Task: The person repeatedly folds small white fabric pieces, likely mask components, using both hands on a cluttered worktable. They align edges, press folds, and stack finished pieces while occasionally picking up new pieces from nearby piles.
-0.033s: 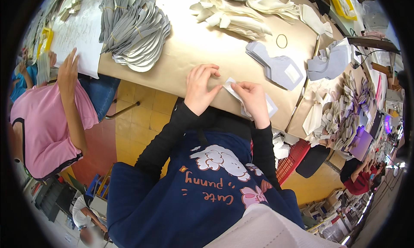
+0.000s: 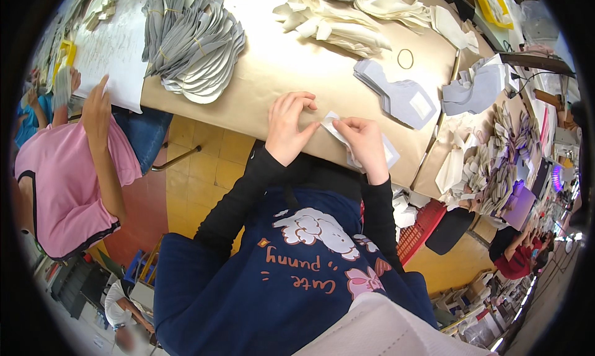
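At the table's near edge, my right hand (image 2: 364, 144) pinches a small white strip (image 2: 330, 118) between thumb and fingers. My left hand (image 2: 289, 123) is beside it, fingers spread and curved, its thumb tip close to the strip's left end. Whether that thumb touches the strip, I cannot tell. Partly hidden under my right hand is a pale sheet (image 2: 390, 152), showing at the hand's right side. Beyond it lies a fanned stack of grey shaped pieces (image 2: 396, 97), with a white rectangle on the top one.
Bundles of grey pieces (image 2: 195, 46) lie at the far left, cream pieces (image 2: 338, 27) at the back. A rubber band (image 2: 405, 59) rests near the grey stack. More grey pieces (image 2: 474, 91) are on the right. A co-worker in pink (image 2: 74, 176) sits at left; a red basket (image 2: 420, 229) stands below right.
The co-worker's hand at the left has shifted slightly downward. My own hands and the strip look the same.
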